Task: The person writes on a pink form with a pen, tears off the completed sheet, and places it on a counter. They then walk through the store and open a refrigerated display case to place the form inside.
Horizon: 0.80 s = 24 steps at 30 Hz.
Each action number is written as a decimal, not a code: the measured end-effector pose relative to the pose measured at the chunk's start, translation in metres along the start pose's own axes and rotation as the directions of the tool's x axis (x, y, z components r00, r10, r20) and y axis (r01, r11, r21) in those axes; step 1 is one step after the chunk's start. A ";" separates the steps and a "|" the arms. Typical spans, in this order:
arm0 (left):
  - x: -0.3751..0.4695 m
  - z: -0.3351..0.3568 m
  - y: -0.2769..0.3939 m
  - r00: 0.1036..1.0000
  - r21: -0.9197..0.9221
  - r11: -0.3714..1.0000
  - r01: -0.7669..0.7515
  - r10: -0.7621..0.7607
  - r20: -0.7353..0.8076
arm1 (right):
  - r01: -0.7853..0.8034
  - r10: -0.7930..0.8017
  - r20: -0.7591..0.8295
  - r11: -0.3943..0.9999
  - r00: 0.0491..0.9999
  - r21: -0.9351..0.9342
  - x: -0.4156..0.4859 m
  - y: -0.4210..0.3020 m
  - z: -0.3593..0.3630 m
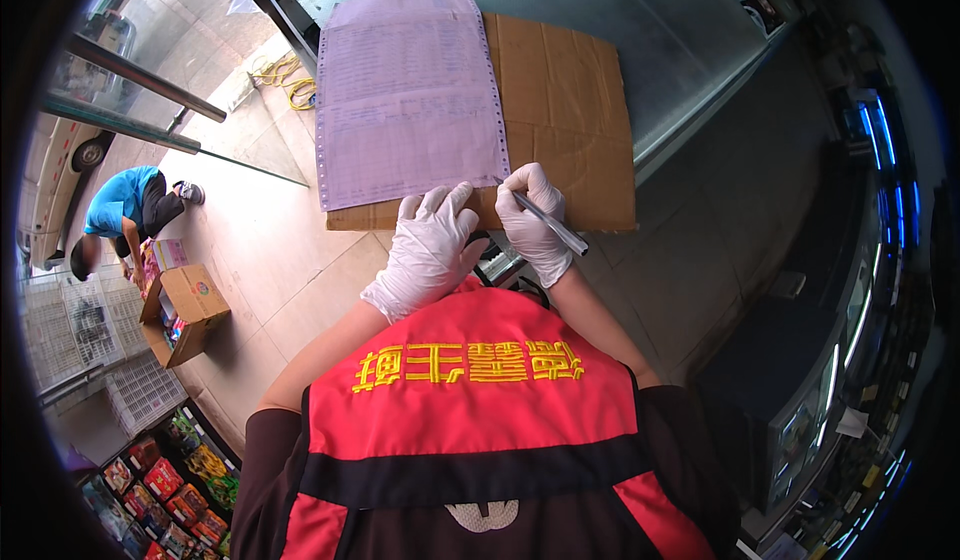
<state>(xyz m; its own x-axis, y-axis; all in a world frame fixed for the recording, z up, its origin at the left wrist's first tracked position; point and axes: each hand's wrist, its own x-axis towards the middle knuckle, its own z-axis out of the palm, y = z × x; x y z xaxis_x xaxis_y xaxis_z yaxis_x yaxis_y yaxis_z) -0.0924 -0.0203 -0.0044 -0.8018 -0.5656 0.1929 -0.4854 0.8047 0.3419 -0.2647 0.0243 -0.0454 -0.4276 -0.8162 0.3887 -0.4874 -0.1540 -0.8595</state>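
Note:
My right hand (533, 222), in a white disposable glove, grips a silver pen (553, 226) with its tip at the lower right corner of a printed form (411, 102). The form is pinkish-purple tractor-feed paper with punched holes along both sides, and it bears rows of print. Gloved in the same way, my left hand (433, 248) rests its fingertips at the form's lower edge, fingers slightly spread and holding nothing. Beneath the paper lies a flat piece of brown cardboard (566, 117), its right part uncovered.
The cardboard rests on a glass-topped counter (675, 42). At left a person in a blue shirt (131, 200) bends over an open carton (196, 301). A glass door edge (255, 170) and coiled yellow cord (300, 93) are near. Packaged goods (169, 485) fill a shelf at lower left.

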 end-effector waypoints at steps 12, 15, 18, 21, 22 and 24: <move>-0.001 0.000 0.000 1.000 0.001 1.000 0.001 -0.001 0.006 | -0.192 0.230 -0.051 0.899 0.972 0.393 0.000 0.010 -0.006; 0.000 0.000 -0.001 1.000 0.007 1.000 0.008 -0.008 0.020 | -0.280 0.374 -0.030 0.743 0.927 0.608 0.007 0.006 -0.013; 0.000 -0.003 -0.001 0.999 0.012 0.999 -0.035 0.035 -0.005 | -0.271 0.364 -0.029 0.744 0.931 0.611 0.009 0.005 -0.014; -0.002 -0.004 -0.001 0.998 -0.013 0.998 -0.054 0.054 -0.037 | -0.271 0.342 -0.020 0.778 0.939 0.567 0.012 0.007 -0.015; -0.003 -0.006 -0.001 0.998 -0.019 0.998 -0.053 0.052 -0.026 | -0.274 0.337 -0.018 0.796 0.941 0.540 0.014 0.007 -0.017; -0.005 -0.010 -0.001 0.999 -0.034 0.998 -0.053 0.053 -0.003 | -0.278 0.327 -0.018 0.830 0.945 0.484 0.020 0.008 -0.021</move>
<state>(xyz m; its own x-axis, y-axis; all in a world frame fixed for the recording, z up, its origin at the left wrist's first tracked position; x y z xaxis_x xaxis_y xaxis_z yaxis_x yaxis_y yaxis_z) -0.0842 -0.0201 0.0037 -0.8253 -0.5230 0.2130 -0.4305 0.8268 0.3621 -0.2933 0.0184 -0.0372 -0.5772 -0.8114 0.0917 0.0830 -0.1700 -0.9819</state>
